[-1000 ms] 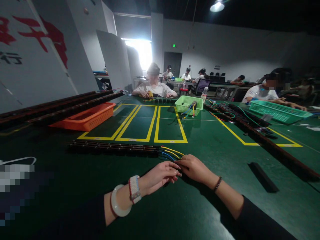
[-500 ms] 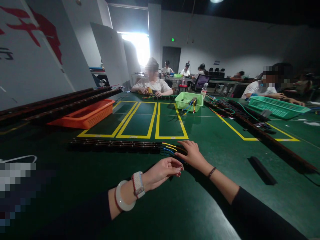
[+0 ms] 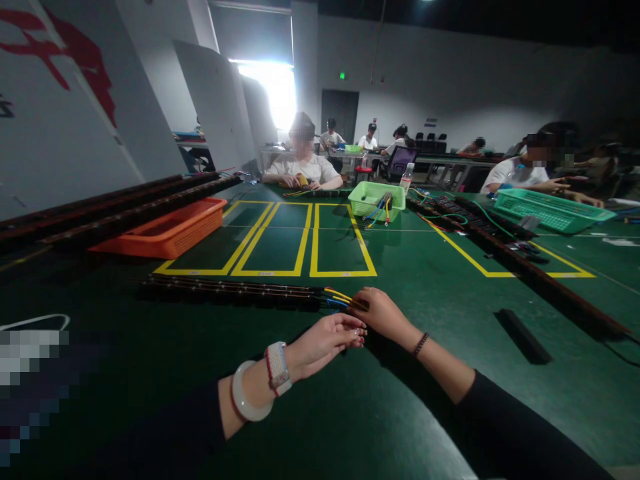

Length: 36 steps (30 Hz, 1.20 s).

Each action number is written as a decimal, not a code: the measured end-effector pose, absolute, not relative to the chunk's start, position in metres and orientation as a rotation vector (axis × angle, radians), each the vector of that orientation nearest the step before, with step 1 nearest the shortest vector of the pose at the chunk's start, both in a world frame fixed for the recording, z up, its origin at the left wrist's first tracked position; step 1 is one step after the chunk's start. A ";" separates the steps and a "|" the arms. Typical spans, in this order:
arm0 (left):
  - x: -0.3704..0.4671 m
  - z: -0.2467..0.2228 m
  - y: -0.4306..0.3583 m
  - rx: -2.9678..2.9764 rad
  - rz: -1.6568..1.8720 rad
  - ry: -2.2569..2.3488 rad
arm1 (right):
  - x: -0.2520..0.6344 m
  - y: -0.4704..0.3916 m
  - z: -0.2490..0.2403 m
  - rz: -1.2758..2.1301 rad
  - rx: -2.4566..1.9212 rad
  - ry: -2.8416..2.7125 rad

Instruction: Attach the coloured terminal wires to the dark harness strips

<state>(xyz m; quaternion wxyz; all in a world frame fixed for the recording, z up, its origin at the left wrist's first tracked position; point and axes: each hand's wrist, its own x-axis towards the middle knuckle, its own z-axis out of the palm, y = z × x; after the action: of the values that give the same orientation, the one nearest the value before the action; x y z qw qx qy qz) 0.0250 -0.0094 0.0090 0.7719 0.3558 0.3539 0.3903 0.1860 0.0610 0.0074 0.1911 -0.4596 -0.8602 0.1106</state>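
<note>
A long dark strip assembly lies crosswise on the green table. Yellow and blue wires come out of its right end. My right hand has its fingers closed around the yellow wires near their ends. Just below and to the left, my left hand is closed, thumb against fingers, close to the right fingertips. Whatever may be between the left fingertips is too small to make out.
An orange basket stands at the left beside long dark strips. A green basket with wires is beyond my hands. Right are a black bar, a long strip and a teal basket. People sit across.
My right hand's spread fingers have drawn together around the yellow wires. My left hand has stayed nearly in place. The view has shifted slightly.
</note>
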 end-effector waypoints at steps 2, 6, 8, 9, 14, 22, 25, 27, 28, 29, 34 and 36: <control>0.026 0.008 -0.008 0.708 0.871 0.741 | 0.185 0.056 0.010 0.255 -1.301 -2.424; 0.028 0.004 -0.004 0.588 0.914 0.627 | 0.181 0.046 0.015 -0.024 -1.291 -2.511; 0.028 0.002 -0.003 0.546 0.934 0.609 | 0.179 0.041 0.017 -0.197 -1.247 -2.570; 0.029 0.002 -0.003 0.528 0.945 0.609 | 0.178 0.039 0.017 -0.276 -1.216 -2.600; 0.030 0.004 -0.004 0.473 0.965 0.627 | 0.173 0.026 0.016 -0.512 -1.048 -2.674; 0.031 -0.003 0.001 0.380 0.985 0.665 | 0.165 0.017 0.011 -0.639 -0.836 -2.750; 0.031 -0.003 0.001 0.379 0.991 0.662 | 0.169 0.018 0.014 -0.560 -0.817 -2.749; 0.030 -0.003 0.001 0.374 1.000 0.642 | 0.174 0.019 0.019 -0.481 -0.812 -2.712; 0.030 -0.003 0.001 0.368 1.000 0.630 | 0.177 0.019 0.022 -0.441 -0.807 -2.684; 0.029 -0.002 0.001 0.361 0.994 0.619 | 0.180 0.019 0.025 -0.403 -0.795 -2.656; 0.028 0.001 0.000 0.367 0.957 0.615 | 0.194 0.021 0.035 -0.282 -0.654 -2.623; 0.027 0.002 -0.001 0.385 0.955 0.625 | 0.196 0.023 0.035 -0.282 -0.639 -2.642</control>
<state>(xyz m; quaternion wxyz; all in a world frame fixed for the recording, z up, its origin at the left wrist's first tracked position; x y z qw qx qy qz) 0.0272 -0.0011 0.0024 0.8241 0.1809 0.2938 0.4493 0.1964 0.0228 0.0347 0.2032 -0.2291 -0.9466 -0.1009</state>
